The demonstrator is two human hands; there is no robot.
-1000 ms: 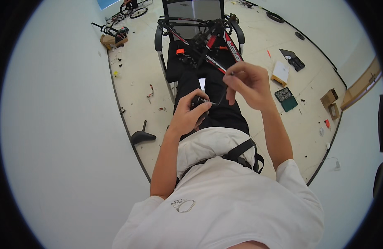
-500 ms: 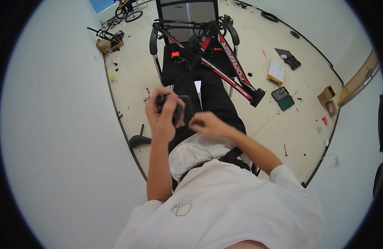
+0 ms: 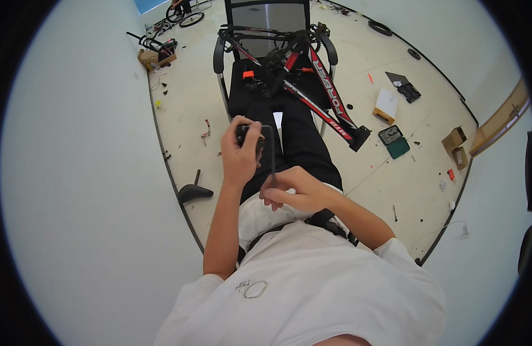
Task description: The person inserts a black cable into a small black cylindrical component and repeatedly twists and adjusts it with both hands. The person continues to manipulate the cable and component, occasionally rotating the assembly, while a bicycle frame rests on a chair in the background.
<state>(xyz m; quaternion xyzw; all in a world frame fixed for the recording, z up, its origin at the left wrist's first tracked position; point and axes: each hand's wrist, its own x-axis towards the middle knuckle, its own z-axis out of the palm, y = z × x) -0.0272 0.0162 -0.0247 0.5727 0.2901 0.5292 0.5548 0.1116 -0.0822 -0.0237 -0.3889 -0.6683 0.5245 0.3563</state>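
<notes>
My left hand [image 3: 238, 153] is closed round a small black part [image 3: 241, 134], held above my lap; the fingers cover most of it and its kind cannot be told. An L-shaped hex key [image 3: 272, 151] runs from that part back toward me, its short arm reaching the part's side. My right hand [image 3: 297, 190] has its curled fingers at the long arm's near end, gripping it. Beyond my knees a black and red bicycle frame [image 3: 326, 89] lies across an office chair [image 3: 236, 104]. A small orange object [image 3: 248, 75] rests on the seat beside the frame.
A bicycle saddle [image 3: 195, 194] lies on the floor by the left wall. To the right are a green tool case [image 3: 398, 147], a white-topped box [image 3: 386, 105], a black case [image 3: 409, 91] and cardboard boxes [image 3: 454, 139]. Bicycle wheels [image 3: 191, 20] lie at the far left, near another person.
My right hand has moved down and toward me, and the hex key now shows clearly between the hands. My left hand has shifted slightly right, still holding the black part.
</notes>
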